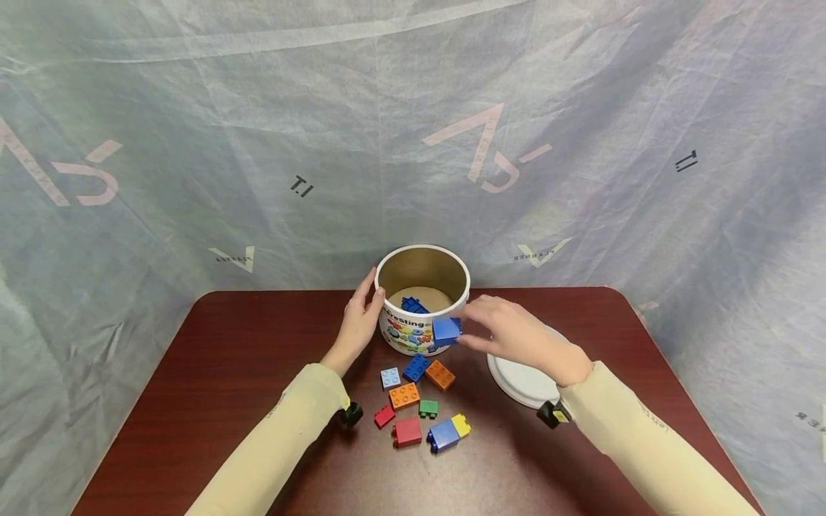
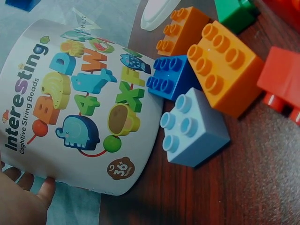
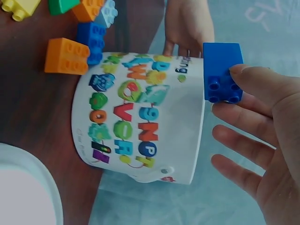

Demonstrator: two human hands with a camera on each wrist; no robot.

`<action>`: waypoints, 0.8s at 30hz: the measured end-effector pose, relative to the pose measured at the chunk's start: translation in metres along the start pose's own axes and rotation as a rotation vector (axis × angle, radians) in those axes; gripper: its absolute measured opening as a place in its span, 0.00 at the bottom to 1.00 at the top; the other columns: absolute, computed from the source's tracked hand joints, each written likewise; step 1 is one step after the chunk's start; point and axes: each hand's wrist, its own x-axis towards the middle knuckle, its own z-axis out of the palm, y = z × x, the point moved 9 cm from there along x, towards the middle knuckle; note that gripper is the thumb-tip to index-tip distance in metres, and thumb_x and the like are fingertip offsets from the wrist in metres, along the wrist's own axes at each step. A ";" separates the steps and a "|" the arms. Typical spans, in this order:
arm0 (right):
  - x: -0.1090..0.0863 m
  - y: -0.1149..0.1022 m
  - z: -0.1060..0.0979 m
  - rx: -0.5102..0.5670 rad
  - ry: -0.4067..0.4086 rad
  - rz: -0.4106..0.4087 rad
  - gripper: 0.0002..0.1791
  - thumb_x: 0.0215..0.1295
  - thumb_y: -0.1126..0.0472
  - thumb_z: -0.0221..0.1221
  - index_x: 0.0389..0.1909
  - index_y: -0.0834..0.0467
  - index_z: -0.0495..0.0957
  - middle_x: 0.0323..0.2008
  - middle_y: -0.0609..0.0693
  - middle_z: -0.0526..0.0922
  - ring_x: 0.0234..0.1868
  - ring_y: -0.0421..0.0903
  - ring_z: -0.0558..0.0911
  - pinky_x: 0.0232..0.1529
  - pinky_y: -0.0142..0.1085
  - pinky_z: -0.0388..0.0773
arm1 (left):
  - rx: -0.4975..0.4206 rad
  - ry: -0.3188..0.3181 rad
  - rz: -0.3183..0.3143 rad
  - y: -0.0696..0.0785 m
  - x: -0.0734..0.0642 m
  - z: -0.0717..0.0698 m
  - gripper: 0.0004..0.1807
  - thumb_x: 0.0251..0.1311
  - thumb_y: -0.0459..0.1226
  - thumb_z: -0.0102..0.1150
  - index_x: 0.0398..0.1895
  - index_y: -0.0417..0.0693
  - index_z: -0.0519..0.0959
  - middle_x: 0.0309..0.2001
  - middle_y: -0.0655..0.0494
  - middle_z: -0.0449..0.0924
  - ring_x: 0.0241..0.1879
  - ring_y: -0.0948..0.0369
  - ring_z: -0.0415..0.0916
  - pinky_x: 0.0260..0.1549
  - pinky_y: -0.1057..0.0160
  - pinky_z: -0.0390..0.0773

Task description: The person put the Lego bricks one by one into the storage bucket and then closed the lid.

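A white round tub (image 1: 422,301) with printed letters and pictures stands at the back of the table, its top uncovered. Inside it lies a dark blue brick (image 1: 414,305). My left hand (image 1: 356,322) rests against the tub's left side, thumb near the rim; in the left wrist view only some fingers (image 2: 46,190) show on its wall. My right hand (image 1: 506,331) pinches a blue toy building brick (image 3: 223,70) between thumb and index finger, beside the tub's rim at the front right. The other fingers of that hand are spread out.
Before the tub lie a light blue brick (image 2: 194,129), a blue brick (image 1: 416,367), orange bricks (image 1: 404,395), a green brick (image 1: 429,408), red bricks (image 1: 407,432) and a blue-and-yellow pair (image 1: 447,433). A white lid (image 1: 525,380) lies right, under the right forearm. A grey curtain (image 1: 290,143) hangs behind.
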 end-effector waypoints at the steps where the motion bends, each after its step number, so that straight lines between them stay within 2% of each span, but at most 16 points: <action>1: 0.002 0.002 -0.002 0.002 0.002 0.004 0.21 0.66 0.56 0.72 0.57 0.58 0.84 0.47 0.49 0.88 0.49 0.47 0.84 0.50 0.45 0.83 | -0.005 0.001 0.001 0.000 0.000 0.000 0.33 0.81 0.42 0.50 0.84 0.49 0.56 0.81 0.49 0.57 0.77 0.47 0.61 0.68 0.45 0.69; 6: 0.012 0.015 -0.007 0.021 0.003 0.036 0.19 0.68 0.55 0.70 0.57 0.58 0.84 0.48 0.48 0.87 0.48 0.46 0.83 0.49 0.43 0.83 | -0.012 -0.001 0.006 -0.001 0.001 0.000 0.32 0.81 0.41 0.49 0.84 0.47 0.56 0.82 0.48 0.56 0.77 0.47 0.61 0.68 0.45 0.69; 12: 0.025 0.035 -0.012 0.030 0.009 0.093 0.21 0.70 0.54 0.69 0.59 0.59 0.83 0.51 0.53 0.86 0.52 0.51 0.83 0.53 0.49 0.82 | -0.020 -0.011 -0.017 0.001 0.000 0.002 0.32 0.82 0.38 0.47 0.84 0.43 0.53 0.82 0.45 0.53 0.77 0.44 0.60 0.69 0.43 0.67; 15: 0.031 0.042 -0.011 0.029 0.007 0.113 0.22 0.70 0.55 0.68 0.60 0.60 0.82 0.52 0.55 0.86 0.53 0.54 0.83 0.54 0.50 0.82 | -0.021 -0.017 -0.020 0.017 -0.005 0.000 0.32 0.82 0.36 0.47 0.83 0.40 0.53 0.82 0.41 0.53 0.76 0.43 0.60 0.69 0.43 0.67; 19: 0.038 0.050 -0.008 0.018 0.007 0.127 0.22 0.70 0.55 0.68 0.60 0.61 0.82 0.51 0.56 0.86 0.49 0.55 0.84 0.50 0.49 0.83 | -0.020 -0.021 -0.019 0.040 -0.013 -0.003 0.31 0.81 0.34 0.48 0.82 0.36 0.55 0.80 0.39 0.55 0.75 0.42 0.62 0.68 0.43 0.69; 22: 0.042 0.054 -0.004 0.010 0.005 0.140 0.22 0.70 0.54 0.68 0.60 0.60 0.82 0.50 0.56 0.86 0.46 0.54 0.84 0.46 0.47 0.83 | -0.021 -0.019 -0.018 0.046 -0.015 -0.004 0.31 0.81 0.33 0.48 0.81 0.35 0.56 0.80 0.38 0.55 0.75 0.42 0.62 0.68 0.43 0.69; 24: 0.045 0.056 -0.002 0.011 0.001 0.151 0.22 0.70 0.54 0.68 0.60 0.59 0.82 0.50 0.56 0.86 0.46 0.54 0.83 0.46 0.48 0.82 | -0.021 -0.018 -0.018 0.045 -0.015 -0.004 0.31 0.81 0.34 0.47 0.82 0.36 0.55 0.80 0.38 0.55 0.76 0.42 0.62 0.68 0.43 0.69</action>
